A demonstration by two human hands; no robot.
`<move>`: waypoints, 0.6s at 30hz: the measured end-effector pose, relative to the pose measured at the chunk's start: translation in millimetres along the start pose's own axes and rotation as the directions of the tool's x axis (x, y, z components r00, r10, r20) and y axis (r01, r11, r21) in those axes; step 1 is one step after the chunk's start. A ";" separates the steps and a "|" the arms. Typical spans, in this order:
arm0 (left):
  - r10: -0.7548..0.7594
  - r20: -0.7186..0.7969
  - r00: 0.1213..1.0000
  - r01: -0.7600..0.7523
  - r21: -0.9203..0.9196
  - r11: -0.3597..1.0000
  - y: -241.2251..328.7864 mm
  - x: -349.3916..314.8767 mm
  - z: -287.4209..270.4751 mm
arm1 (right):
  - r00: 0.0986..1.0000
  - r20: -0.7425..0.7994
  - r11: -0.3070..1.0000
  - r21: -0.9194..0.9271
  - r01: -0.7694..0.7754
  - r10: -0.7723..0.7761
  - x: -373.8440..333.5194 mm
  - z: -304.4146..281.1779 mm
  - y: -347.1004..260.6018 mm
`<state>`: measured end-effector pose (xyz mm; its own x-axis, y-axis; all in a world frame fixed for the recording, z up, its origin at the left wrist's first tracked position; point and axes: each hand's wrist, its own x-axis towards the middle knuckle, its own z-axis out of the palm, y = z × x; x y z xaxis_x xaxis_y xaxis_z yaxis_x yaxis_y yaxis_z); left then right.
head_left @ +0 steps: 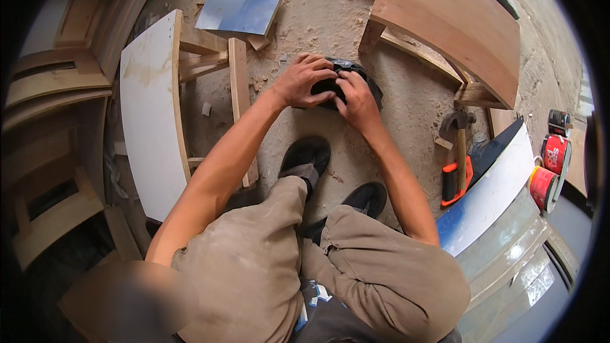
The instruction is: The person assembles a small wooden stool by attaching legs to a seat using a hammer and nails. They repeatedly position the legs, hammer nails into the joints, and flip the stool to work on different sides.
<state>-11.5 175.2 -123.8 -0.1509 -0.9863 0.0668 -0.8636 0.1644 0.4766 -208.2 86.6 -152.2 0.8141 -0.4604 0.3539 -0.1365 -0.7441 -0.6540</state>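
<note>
Dusty concrete floor (311, 19) carries the black bag-like thing (348, 65) under your half-curled hands, long axis roughly left-right, right hand (360, 103) nearer its middle, left hand (304, 82) at its left end, pinch unclear on both.

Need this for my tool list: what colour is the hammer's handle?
The handle is light brown, in the head view.

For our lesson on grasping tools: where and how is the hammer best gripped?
Grip the hammer's wooden handle, probably from above with the right hand: it shows slim and bare below the steel head, while an orange-and-black grip crowds its near end.
</note>
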 end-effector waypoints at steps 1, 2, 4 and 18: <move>-0.033 0.017 0.999 0.032 0.072 0.997 -4.8 -10.7 5.9 | 1.000 0.003 1.000 -0.019 0.006 -0.006 -0.8 -0.3 4.5; -0.066 0.032 0.997 0.061 0.143 0.988 -10.7 -22.8 9.8 | 0.998 0.064 1.000 -0.014 -0.018 0.019 -2.9 -0.5 8.4; -0.224 0.193 0.955 0.175 0.240 0.955 -19.8 -40.6 3.7 | 0.981 0.180 0.997 -0.007 -0.071 0.071 -9.8 2.5 15.6; -0.259 -0.135 0.956 0.271 0.076 0.960 -8.7 -27.0 32.1 | 0.982 -0.060 0.978 0.120 -0.169 0.177 7.7 19.5 21.7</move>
<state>-15.3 200.9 -157.9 0.1447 -0.9877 0.0584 -0.9060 -0.1086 0.4092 -193.9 76.4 -176.7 0.7416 -0.6130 0.2725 -0.2034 -0.5925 -0.7795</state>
